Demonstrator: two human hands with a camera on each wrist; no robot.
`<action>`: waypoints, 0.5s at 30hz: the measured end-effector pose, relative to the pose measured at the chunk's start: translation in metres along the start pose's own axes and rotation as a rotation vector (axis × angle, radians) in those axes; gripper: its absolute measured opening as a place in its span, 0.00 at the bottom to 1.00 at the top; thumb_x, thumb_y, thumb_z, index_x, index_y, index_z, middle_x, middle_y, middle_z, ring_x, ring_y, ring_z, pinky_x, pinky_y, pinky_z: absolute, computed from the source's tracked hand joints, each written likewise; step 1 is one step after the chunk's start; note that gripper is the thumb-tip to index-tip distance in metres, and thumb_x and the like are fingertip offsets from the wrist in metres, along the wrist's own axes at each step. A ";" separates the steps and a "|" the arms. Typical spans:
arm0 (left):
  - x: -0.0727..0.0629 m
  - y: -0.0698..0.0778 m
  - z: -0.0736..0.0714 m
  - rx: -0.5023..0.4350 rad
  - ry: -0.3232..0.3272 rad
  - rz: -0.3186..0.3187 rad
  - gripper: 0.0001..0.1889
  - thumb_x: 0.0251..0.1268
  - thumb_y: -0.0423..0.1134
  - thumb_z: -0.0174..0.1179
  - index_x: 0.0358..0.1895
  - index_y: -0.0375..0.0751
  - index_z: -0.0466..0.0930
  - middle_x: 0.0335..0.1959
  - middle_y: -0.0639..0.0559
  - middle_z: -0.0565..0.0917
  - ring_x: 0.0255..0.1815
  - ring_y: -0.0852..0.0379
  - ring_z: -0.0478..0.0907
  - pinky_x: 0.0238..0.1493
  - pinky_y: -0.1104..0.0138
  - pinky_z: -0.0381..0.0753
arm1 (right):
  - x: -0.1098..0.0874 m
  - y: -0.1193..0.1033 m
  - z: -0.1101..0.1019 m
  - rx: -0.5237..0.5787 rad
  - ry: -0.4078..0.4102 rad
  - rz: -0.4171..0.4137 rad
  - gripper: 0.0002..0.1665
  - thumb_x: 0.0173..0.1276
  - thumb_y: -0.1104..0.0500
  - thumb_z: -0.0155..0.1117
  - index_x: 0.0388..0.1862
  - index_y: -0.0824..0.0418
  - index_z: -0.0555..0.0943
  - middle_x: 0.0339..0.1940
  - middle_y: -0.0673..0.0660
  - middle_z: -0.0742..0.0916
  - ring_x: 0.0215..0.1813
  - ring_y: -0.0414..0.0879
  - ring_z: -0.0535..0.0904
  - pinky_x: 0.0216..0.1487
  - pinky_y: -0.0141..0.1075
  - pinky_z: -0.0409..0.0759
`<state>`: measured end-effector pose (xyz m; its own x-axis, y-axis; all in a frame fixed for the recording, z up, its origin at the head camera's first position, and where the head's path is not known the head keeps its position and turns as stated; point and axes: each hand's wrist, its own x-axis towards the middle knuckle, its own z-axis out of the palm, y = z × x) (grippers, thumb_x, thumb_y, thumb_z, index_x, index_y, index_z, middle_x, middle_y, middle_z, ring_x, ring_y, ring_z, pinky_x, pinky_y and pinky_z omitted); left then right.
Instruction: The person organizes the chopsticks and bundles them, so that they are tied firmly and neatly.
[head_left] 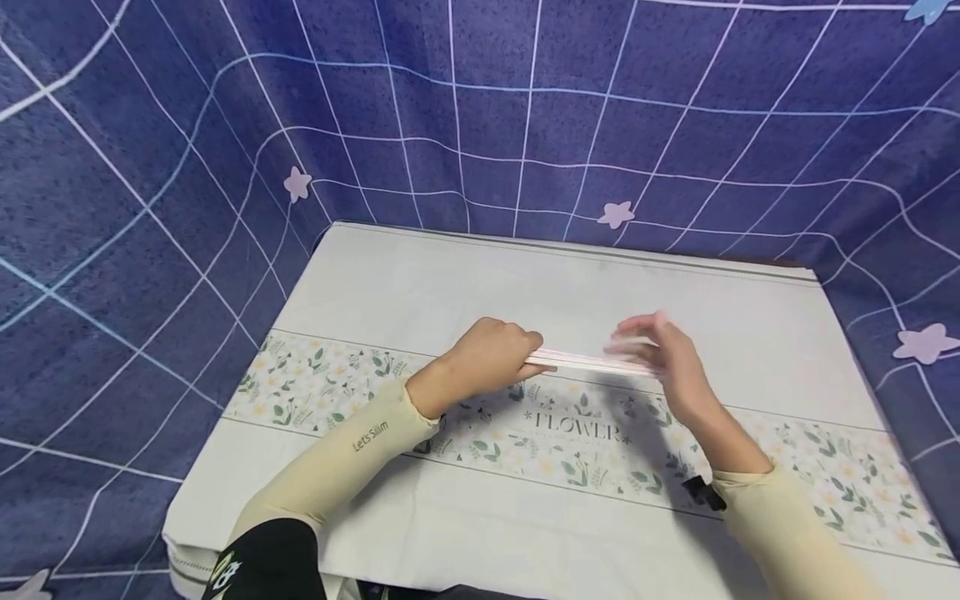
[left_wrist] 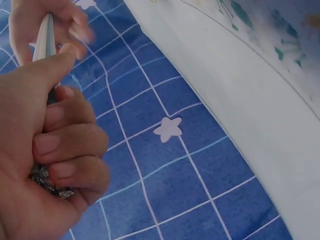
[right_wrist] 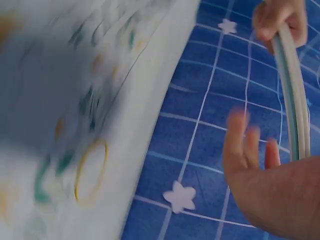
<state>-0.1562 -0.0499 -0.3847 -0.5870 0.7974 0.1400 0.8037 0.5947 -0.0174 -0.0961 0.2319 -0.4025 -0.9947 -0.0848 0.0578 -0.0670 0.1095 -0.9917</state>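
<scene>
My left hand [head_left: 498, 354] grips one end of a thin, layered flat bundle [head_left: 581, 361], seen edge-on and looking white and pinkish. In the right wrist view, the bundle [right_wrist: 294, 95] shows pale layers with a teal side; its exact kind cannot be told. The left wrist view shows the left fingers [left_wrist: 70, 135] curled, with crumpled silvery material [left_wrist: 50, 184] showing below them. At the bundle's other end, my right hand [head_left: 667, 362] has loosely bent, blurred fingers. Whether it touches the bundle cannot be told.
Beneath both hands lies a white table cover [head_left: 450, 275] with a floral band and "FLOWER" lettering. A yellow rubber band [right_wrist: 105, 152] lies on it in the right wrist view. Blue gridded cloth with stars [head_left: 487, 117] hangs behind and along the sides.
</scene>
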 end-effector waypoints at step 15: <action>0.003 -0.007 0.006 -0.053 0.005 0.021 0.25 0.72 0.67 0.59 0.28 0.50 0.74 0.18 0.58 0.76 0.17 0.60 0.69 0.24 0.60 0.78 | 0.004 0.012 0.002 0.166 0.004 -0.053 0.53 0.84 0.28 0.24 0.51 0.69 0.83 0.50 0.48 0.92 0.58 0.42 0.87 0.59 0.39 0.81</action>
<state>-0.1636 -0.0512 -0.3900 -0.5696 0.8089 0.1454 0.8199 0.5716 0.0317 -0.1006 0.2309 -0.4141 -0.9905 -0.0823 0.1104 -0.1056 -0.0604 -0.9926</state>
